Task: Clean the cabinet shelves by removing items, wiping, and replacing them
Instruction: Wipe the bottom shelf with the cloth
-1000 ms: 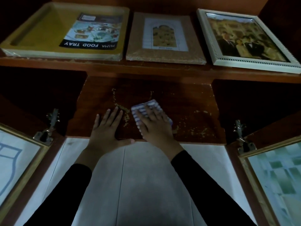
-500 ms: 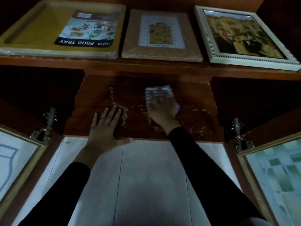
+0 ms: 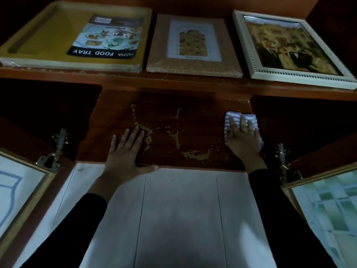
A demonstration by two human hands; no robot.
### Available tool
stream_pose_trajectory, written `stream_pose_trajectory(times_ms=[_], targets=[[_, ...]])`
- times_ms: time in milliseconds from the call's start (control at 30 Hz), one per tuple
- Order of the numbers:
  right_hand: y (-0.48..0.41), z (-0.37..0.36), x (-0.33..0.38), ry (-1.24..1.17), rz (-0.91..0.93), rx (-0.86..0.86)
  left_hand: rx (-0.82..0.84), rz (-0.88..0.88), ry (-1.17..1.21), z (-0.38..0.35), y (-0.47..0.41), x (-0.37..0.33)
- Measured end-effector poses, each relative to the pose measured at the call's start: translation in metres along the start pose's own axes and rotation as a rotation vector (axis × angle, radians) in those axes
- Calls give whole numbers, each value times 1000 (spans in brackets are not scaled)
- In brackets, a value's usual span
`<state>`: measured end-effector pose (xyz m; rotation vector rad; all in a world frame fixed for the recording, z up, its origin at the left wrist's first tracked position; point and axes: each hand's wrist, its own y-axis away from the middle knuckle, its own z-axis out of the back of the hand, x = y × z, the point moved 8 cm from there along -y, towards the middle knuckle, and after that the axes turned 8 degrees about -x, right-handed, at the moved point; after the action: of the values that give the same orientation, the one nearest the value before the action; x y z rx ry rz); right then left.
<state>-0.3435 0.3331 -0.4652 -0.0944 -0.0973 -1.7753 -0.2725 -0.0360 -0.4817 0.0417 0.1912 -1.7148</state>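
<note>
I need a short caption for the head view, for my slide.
The right hand presses a striped cloth on the worn shelf; the left hand lies flat nearby.

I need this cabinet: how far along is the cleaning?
Done: items look removed from the brown wooden lower shelf. In hand: the right hand presses a blue-white striped cloth at its right end; the left hand rests flat. Left: pale flecks mid-shelf, then the upper shelf's yellow food tray and two framed pictures.
</note>
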Motion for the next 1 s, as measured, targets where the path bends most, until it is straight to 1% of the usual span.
stream_pose_trajectory(times_ms=[33,100,233,300,333,400,467,533,600,667,767,833,900,1000], targets=[[-5,0,16,8,19,6,0,-1,-3,0,0,0],[-8,-5,64,18,119,32,-4,-1,-4,1,0,0],[32,-20,179,-30,409,45,-10,10,4,1,0,1],[68,-27,211,-53,566,46,-27,6,9,2,0,0],[81,-30,212,-60,608,38,-33,5,19,2,0,0],[91,-29,188,-83,611,13,-28,6,35,3,0,1],[80,-30,138,-29,540,-7,-17,4,39,3,1,0],[58,-19,72,39,393,-51,-16,4,42,4,1,-1],[32,-4,12,40,191,-44,-5,10,29,4,1,-1],[9,2,-13,8,55,1,4,13,20,3,0,-1],[-16,0,15,21,15,23,9,10,23,2,0,-1],[-22,-4,57,47,62,34,-6,7,39,4,0,-2],[-13,-9,111,53,187,36,-2,9,42,4,0,-2],[35,-18,182,-17,456,19,-7,18,43,5,0,-1]])
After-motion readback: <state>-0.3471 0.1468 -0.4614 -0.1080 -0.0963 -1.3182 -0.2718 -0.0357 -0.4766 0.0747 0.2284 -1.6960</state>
